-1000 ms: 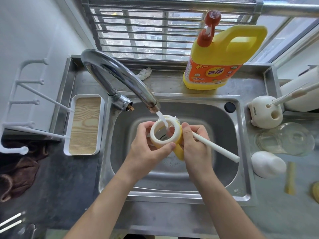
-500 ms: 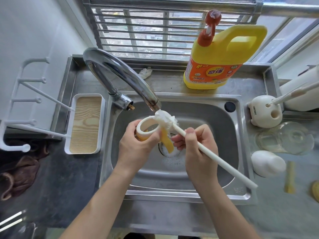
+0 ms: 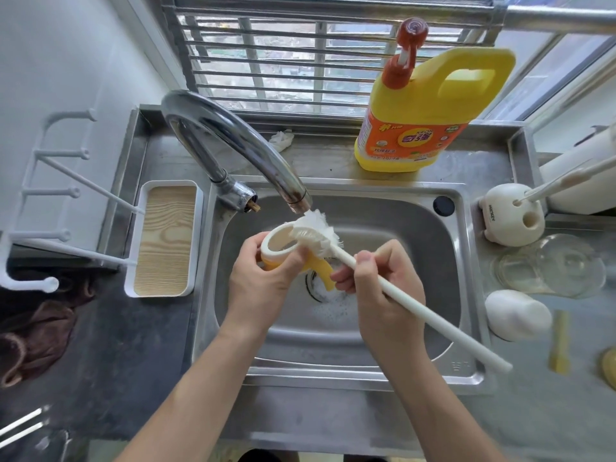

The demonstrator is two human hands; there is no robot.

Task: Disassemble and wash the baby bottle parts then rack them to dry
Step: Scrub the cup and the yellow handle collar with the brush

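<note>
Head view: over the stainless steel sink (image 3: 400, 235), the left hand (image 3: 263, 288) grips a cream-and-yellow plastic bottle collar ring (image 3: 270, 253) just below the chrome faucet (image 3: 240, 141); the right hand (image 3: 376, 288) holds a long white bottle brush (image 3: 450, 331), bristles touching the ring's rim

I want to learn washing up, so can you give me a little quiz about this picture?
1. True or false: the right hand holds the white brush by its handle.
2. What does the left hand grip? A a spoon; B the ring-shaped bottle collar; C a sponge.
3. Fill the gap: the yellow detergent bottle stands behind the ___.
Key: 1 true; 2 B; 3 sink.
</note>
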